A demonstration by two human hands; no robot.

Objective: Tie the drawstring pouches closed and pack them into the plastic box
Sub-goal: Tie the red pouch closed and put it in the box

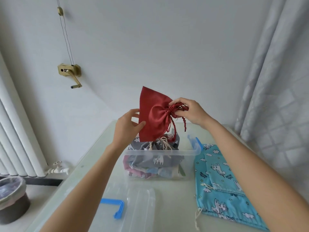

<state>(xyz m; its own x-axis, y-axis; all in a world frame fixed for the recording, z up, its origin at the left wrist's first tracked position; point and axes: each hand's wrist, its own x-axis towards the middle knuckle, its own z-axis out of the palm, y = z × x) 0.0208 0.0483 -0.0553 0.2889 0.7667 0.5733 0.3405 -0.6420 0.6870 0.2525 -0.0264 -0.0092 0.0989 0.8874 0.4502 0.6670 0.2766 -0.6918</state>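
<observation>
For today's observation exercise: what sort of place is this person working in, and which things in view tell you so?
Probably a room in a home, not a workshop. A white radiator stands along the left wall, a pale curtain hangs on the right, and a lined waste bin sits on the floor beside the glass-topped table.

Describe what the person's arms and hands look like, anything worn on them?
Both forearms are bare as far as the picture shows, with no sleeves in view. The left hand and right hand wear no gloves, and no rings, watch or bracelet show on fingers or wrists.

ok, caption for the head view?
Both hands hold a tied red pouch above the filled plastic box; blue pouches wait beside it.
</observation>
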